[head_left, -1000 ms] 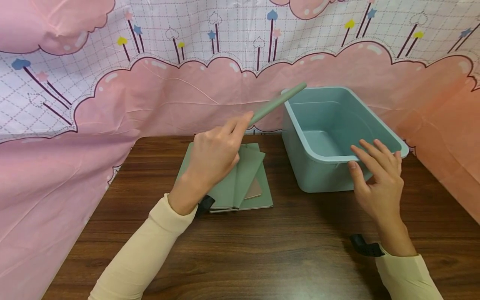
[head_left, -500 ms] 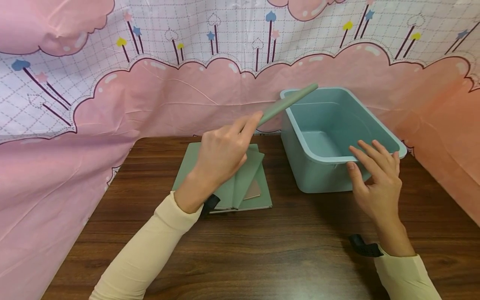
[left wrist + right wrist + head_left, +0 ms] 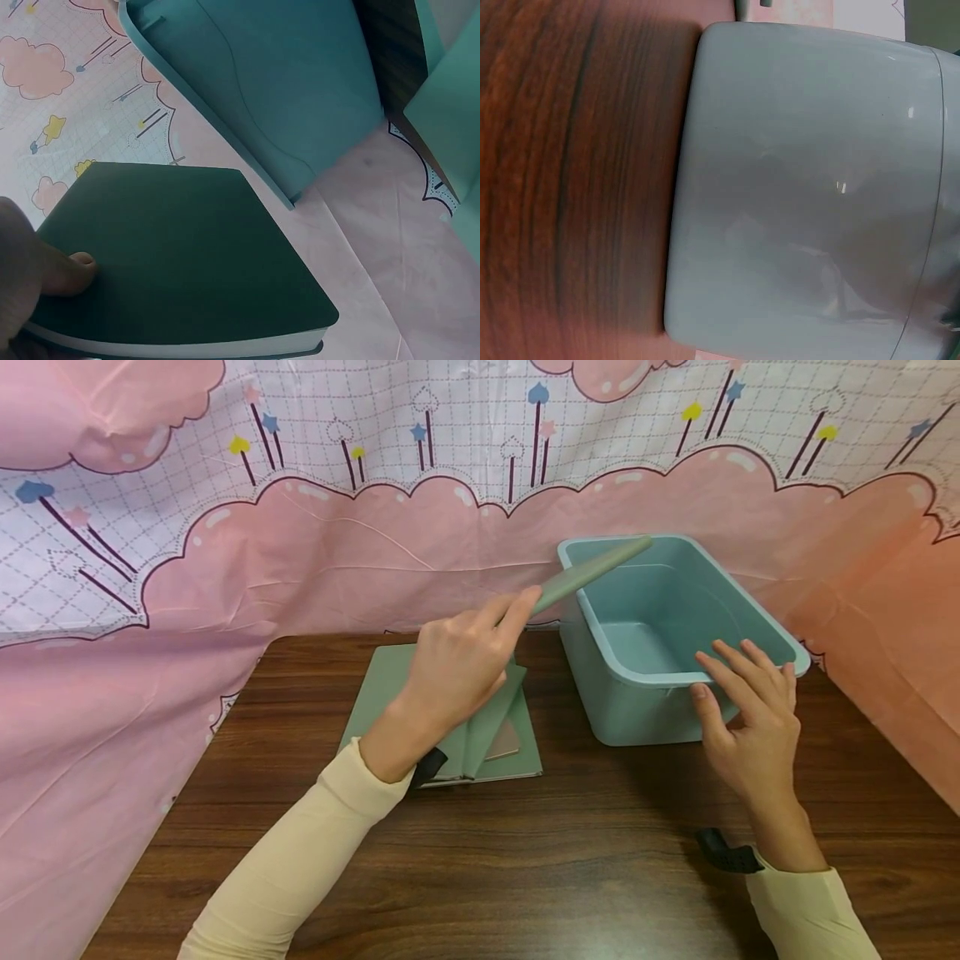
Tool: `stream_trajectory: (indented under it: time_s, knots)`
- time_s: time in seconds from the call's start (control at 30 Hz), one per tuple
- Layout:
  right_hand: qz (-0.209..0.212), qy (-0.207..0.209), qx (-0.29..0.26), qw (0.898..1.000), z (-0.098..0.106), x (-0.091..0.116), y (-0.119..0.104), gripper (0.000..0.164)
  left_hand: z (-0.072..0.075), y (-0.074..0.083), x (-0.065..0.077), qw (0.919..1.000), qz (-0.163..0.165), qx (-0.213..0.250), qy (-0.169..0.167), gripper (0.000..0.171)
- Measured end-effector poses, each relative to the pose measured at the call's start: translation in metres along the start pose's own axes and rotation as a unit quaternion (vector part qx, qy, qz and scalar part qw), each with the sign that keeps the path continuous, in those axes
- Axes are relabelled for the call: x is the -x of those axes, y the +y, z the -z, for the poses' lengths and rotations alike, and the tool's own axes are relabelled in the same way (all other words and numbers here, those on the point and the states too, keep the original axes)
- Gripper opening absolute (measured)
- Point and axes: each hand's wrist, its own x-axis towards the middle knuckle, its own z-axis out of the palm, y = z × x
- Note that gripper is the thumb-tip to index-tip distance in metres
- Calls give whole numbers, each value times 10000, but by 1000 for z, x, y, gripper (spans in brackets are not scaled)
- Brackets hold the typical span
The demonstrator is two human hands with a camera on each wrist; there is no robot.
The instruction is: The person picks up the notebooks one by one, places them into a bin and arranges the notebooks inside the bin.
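My left hand grips a green notebook by one edge, tilted in the air. The notebook's far end overlaps the left rim of a light blue plastic bin. In the left wrist view the thumb presses on the notebook's dark green cover, and white pages show along its edge. My right hand rests at the bin's near rim, fingers spread and fairly straight over it, thumb on the outer side. The bin's outer wall fills most of the right wrist view.
Left of the bin, several green books lie stacked askew on the dark wooden table, with a small brown-covered one among them. My left forearm passes over the stack. A pink patterned cloth hangs behind and along both sides.
My left hand has moved to the right with the notebook, whose far end now reaches over the bin's opening. The right hand stays at the rim.
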Motion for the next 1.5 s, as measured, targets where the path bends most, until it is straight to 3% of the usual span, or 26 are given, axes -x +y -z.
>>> stream_trajectory:
  time_s: [0.6, 0.93, 1.1, 1.5]
  knots:
    - [-1, -104, 97, 9999, 1, 0, 3, 39, -10, 6, -14, 9985, -80, 241, -485, 58]
    - [-17, -124, 104, 9999, 1, 0, 3, 39, -13, 8, -20, 9956, -231, 134, -894, 45]
    - [-21, -107, 121, 9999, 1, 1, 2, 37, -16, 13, -24, 9967, -284, 31, -762, 26]
    - [-25, -114, 101, 9999, 0, 1, 1, 34, -20, 18, -30, 9973, -415, -54, -596, 26]
